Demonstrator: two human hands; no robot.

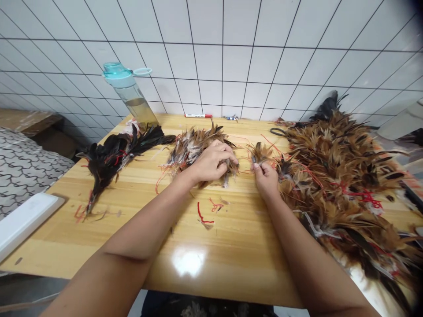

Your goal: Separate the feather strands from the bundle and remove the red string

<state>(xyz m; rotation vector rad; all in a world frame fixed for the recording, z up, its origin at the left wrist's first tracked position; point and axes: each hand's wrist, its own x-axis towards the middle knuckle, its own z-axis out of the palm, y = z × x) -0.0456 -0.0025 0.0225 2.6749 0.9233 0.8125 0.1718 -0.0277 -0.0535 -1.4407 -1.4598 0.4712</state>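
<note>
A pile of brown, grey and white feathers (187,152) lies mid-table, with red strings trailing around it. My left hand (211,163) rests over its right side, fingers half bent and the thumb apart from them; the fingertips are partly lost among the feathers. To the right, my right hand (267,178) pinches a small tuft of brown feathers (262,152) between thumb and fingers, its tips pointing up and away from me. Just beyond that hand begins a large heap of brown feather bunches (333,154) bound with red and white string.
Black feathers (109,156) lie at the left of the wooden table (231,255). Behind them stands a water bottle (132,94). A red-and-white marker (198,116) lies by the tiled wall (238,61). Red string scraps (203,215) lie in front; a white box-like object (29,222) is at left.
</note>
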